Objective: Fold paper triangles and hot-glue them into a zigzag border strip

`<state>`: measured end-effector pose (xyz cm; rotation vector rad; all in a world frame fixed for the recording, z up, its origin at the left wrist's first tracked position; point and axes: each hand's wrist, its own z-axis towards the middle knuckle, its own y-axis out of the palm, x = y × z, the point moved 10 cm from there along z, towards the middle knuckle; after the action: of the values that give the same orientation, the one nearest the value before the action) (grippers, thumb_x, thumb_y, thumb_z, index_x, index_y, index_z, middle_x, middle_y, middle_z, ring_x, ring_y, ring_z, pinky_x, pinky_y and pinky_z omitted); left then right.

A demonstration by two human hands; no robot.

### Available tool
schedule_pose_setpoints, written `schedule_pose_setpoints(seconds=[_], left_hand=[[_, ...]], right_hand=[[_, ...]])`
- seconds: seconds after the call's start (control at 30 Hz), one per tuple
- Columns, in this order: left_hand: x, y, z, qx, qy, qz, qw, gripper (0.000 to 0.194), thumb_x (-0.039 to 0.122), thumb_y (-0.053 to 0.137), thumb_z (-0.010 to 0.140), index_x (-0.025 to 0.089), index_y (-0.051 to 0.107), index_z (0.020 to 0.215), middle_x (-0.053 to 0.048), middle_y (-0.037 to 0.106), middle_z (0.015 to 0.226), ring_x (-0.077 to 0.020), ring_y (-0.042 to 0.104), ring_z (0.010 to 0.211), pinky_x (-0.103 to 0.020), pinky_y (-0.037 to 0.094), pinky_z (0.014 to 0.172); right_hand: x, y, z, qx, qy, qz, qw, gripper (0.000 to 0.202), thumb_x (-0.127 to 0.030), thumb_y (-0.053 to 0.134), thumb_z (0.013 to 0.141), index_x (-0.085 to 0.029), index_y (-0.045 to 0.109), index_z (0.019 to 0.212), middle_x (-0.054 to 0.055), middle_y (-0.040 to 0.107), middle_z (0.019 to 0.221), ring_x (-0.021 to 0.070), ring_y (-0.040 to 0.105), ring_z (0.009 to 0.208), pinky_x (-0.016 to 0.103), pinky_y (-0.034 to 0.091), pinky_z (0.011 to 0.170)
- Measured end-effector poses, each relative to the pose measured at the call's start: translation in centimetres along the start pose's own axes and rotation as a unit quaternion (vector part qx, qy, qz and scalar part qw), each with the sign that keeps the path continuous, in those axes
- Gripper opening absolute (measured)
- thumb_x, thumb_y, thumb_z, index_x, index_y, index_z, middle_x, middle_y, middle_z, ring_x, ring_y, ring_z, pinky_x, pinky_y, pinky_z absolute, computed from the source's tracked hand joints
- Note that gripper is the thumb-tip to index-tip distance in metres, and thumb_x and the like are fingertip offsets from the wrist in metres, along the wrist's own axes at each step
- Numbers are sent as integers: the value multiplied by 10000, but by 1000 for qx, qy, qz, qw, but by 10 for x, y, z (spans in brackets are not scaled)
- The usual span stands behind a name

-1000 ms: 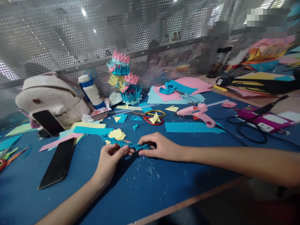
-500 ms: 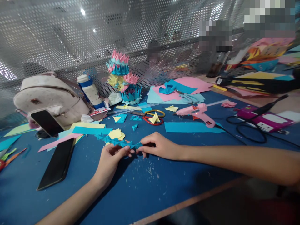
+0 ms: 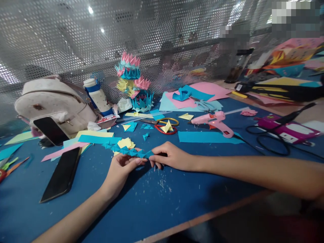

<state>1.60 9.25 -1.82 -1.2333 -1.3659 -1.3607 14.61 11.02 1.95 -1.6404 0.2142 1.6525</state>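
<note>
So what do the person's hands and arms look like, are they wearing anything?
Both arms are bare, with no sleeves in view. The left hand and right hand wear no gloves, and no rings, watch or bracelets show. The fingernails look short and plain.

We see a pink glue gun (image 3: 214,121) lying on the blue worktop (image 3: 152,202), a black phone (image 3: 62,173) flat at left, a white backpack (image 3: 53,103) behind it, and a stacked paper tower (image 3: 133,82) against the mesh.
</note>
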Motion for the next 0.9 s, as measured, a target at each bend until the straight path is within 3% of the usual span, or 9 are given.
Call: schedule_pose_setpoints(seconds=[0.3, 0.53, 0.77, 0.9], left_hand=[[2, -2, 0, 25, 2, -6, 1000, 285, 341, 879, 703, 108, 741, 793, -77, 778, 728, -171, 747, 709, -223, 593, 725], [4, -3, 3, 41, 13, -12, 999, 329, 360, 896, 670, 108, 745, 817, -75, 782, 754, -159, 744, 704, -214, 589, 735], [5, 0, 4, 24, 24, 0, 999, 271, 330, 880, 695, 126, 742, 807, -43, 775, 754, -161, 748, 728, -217, 592, 745], [9, 4, 5, 2, 31, 21, 999, 236, 316, 854, 733, 137, 740, 836, -35, 768, 760, -155, 740, 731, -217, 586, 752]], right_hand=[[2, 2, -1, -11, 4, -33, 999, 485, -505, 570, 946, -140, 597, 629, -13, 571, 542, 82, 522, 509, 203, 386, 540], [-2, -2, -4, 14, -5, -18, 1000, 458, -420, 409, 1029, -137, 613, 733, -12, 557, 547, 80, 518, 508, 205, 395, 545], [-6, 1, -2, -2, -10, -37, 999, 391, -386, 456, 1013, -134, 620, 763, -15, 575, 564, 80, 536, 526, 199, 405, 560], [-8, -1, -7, -16, 26, -82, 996, 331, -383, 493, 993, -139, 634, 819, -6, 613, 597, 94, 563, 562, 200, 402, 573]])
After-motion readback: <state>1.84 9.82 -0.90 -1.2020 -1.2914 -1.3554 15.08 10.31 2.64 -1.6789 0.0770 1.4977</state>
